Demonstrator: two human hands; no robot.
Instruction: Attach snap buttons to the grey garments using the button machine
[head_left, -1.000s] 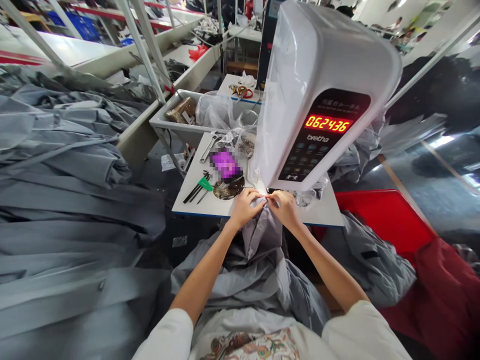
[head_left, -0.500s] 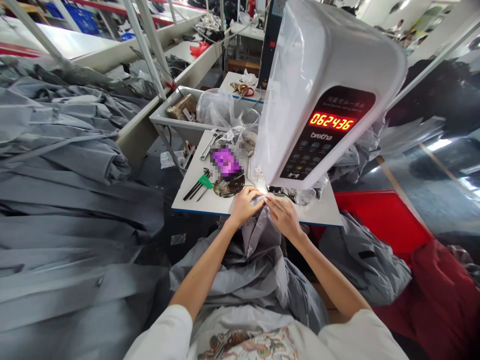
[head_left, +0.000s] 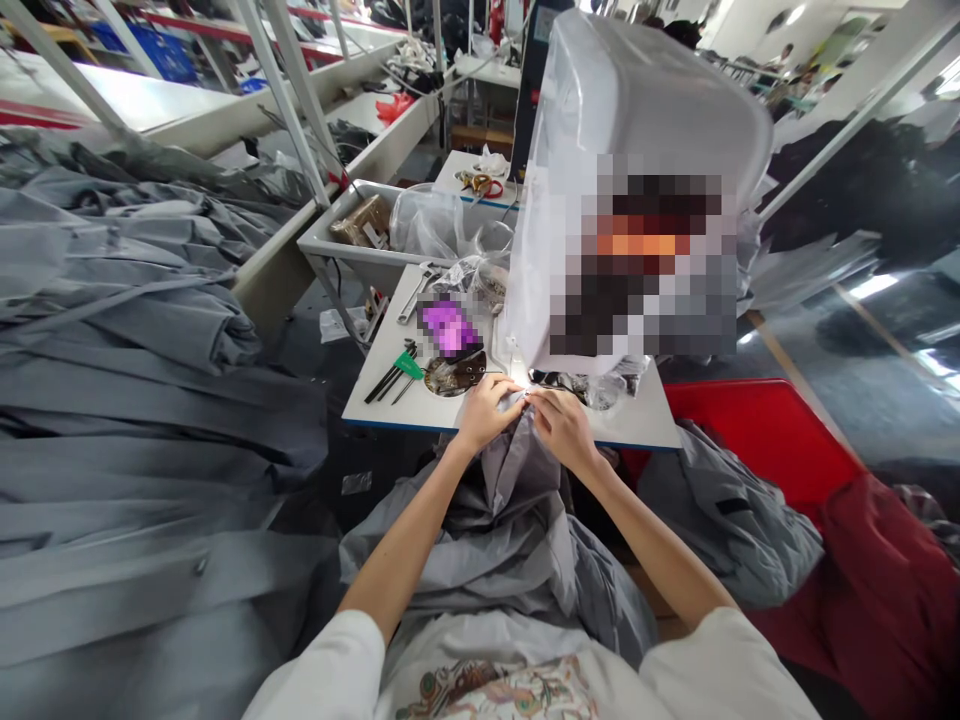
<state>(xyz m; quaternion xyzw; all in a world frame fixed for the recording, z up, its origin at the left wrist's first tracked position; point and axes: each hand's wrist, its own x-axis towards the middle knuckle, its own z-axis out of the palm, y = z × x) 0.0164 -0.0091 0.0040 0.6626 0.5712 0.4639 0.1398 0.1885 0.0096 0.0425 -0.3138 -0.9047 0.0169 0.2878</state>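
Note:
A grey garment [head_left: 517, 520] runs from my lap up onto the white machine table [head_left: 645, 425]. My left hand [head_left: 484, 412] and my right hand [head_left: 564, 428] both pinch its top edge, fingertips nearly touching, right under the head of a large white machine [head_left: 637, 130] wrapped in clear plastic. A small bright light shines on the cloth between my fingers. The machine's front panel is blurred out.
A round dish of small metal parts [head_left: 455, 374], black tools with a green tag [head_left: 397, 370] and a wrench [head_left: 415, 291] lie on the table's left side. A big pile of grey garments [head_left: 135, 400] fills the left. A red bin [head_left: 765, 435] stands at the right.
My hands have crept slightly forward and closer together under the machine head, the right hand shifting left along the cloth edge. The view has shifted a little.

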